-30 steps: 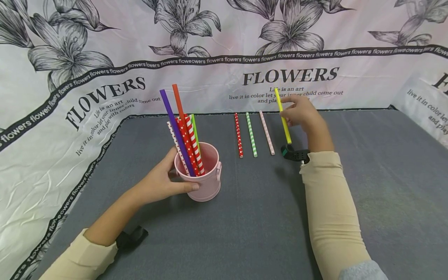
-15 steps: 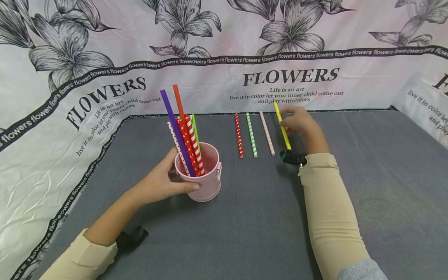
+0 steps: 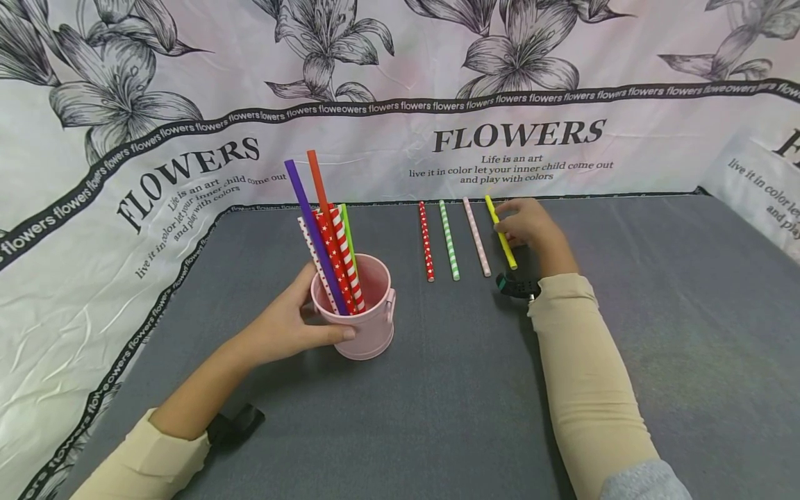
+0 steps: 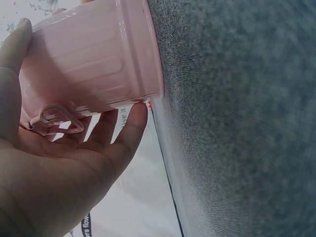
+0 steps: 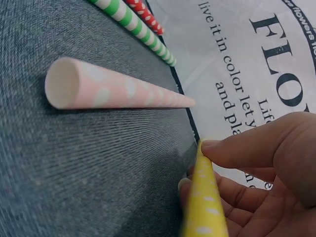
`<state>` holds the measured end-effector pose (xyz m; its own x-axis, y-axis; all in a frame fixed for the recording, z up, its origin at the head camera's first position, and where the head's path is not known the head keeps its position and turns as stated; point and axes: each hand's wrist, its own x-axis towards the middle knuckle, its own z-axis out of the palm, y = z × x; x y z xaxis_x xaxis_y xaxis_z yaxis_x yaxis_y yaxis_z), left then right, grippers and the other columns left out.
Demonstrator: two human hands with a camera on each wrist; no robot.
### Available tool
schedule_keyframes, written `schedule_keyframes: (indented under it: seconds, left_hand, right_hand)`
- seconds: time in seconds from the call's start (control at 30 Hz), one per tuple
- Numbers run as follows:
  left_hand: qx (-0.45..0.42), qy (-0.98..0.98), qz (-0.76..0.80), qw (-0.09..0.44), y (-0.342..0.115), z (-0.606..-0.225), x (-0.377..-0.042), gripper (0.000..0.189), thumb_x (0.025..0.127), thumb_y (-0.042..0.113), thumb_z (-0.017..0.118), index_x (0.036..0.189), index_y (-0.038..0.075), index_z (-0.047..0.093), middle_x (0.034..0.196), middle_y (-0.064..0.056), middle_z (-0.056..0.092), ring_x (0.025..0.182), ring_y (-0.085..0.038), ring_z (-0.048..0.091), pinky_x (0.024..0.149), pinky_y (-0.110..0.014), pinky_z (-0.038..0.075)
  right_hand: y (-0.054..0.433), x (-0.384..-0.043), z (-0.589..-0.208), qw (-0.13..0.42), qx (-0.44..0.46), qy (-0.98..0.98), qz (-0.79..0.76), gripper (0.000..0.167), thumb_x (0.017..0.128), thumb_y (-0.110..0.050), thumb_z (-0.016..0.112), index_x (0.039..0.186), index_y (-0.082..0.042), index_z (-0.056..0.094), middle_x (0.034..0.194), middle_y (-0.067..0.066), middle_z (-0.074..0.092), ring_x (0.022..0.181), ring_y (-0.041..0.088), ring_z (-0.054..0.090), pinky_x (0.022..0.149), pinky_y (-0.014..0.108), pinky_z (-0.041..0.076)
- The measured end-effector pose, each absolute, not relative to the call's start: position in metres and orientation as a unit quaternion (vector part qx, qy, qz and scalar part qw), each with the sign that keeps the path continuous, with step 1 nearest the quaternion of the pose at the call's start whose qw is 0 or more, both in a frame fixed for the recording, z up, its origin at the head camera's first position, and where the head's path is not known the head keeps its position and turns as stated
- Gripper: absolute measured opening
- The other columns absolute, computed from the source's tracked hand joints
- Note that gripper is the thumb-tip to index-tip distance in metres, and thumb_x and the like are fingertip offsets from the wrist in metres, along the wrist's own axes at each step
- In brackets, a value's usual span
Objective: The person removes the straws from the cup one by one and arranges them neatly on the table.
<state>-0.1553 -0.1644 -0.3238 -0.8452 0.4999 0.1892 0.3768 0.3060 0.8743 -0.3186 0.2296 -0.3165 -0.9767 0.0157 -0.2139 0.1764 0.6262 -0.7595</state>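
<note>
My left hand (image 3: 289, 316) grips the side of a small pink bucket (image 3: 370, 337), thumb across its front, as the left wrist view also shows. Several straws lean in the bucket, among them a purple straw (image 3: 306, 208), an orange straw (image 3: 317, 177), a red-and-white striped straw (image 3: 346, 250) and a green straw (image 3: 348, 229). At the back of the table my right hand (image 3: 531, 229) pinches a yellow straw with white dots (image 5: 203, 207) between thumb and fingers. That straw lies low, close to the cloth; whether it touches cannot be told.
Left of the yellow straw lie a pink dotted straw (image 3: 477, 237), a green-and-white striped straw (image 3: 448, 240) and a red dotted straw (image 3: 426, 241), roughly side by side. A flower-printed white sheet (image 3: 375, 153) rises behind the grey cloth (image 3: 462, 389).
My right hand has lowered the yellow straw toward the cloth, beside the pink dotted one, moving slightly left. The left hand and the bucket have stayed still.
</note>
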Motion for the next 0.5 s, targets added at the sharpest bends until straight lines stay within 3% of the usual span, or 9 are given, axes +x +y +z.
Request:
schedule_keyframes:
  seconds: [0.27,0.4,0.5]
  left_hand:
    - [0.270,0.806,0.523,0.061,-0.1640,-0.3230,-0.1548,0.096,0.080,0.020,0.086,0.154,0.025,0.025,0.147,-0.001,0.043,0.131,-0.027,0.047,0.097,-0.053,0.050]
    - [0.268,0.807,0.523,0.062,-0.1638,-0.3224,-0.1547,0.096,0.080,0.021,0.086,0.154,0.025,0.025,0.147,-0.001,0.043,0.132,-0.027,0.046,0.098,-0.053,0.049]
    - [0.267,0.807,0.523,0.062,-0.1639,-0.3227,-0.1549,0.096,0.080,0.021,0.086,0.154,0.024,0.025,0.147,-0.001,0.043,0.132,-0.027,0.046,0.098,-0.053,0.049]
  right_hand:
    - [0.2277,-0.3200,-0.3198,0.084,0.074,0.909,-0.402,0.043,0.096,-0.005,0.060,0.138,0.004,0.053,0.121,0.026,0.054,0.091,0.031,0.062,0.085,0.044,0.056]
    - [0.2268,-0.3211,-0.3212,0.077,0.087,0.918,-0.380,0.042,0.095,-0.008,0.061,0.136,0.003,0.055,0.120,0.026,0.055,0.099,0.037,0.065,0.087,0.048,0.056]
    - [0.2267,-0.3207,-0.3210,0.072,0.093,0.924,-0.364,0.042,0.095,-0.011,0.063,0.134,0.002,0.057,0.114,0.025,0.058,0.096,0.036,0.067,0.084,0.047,0.056]
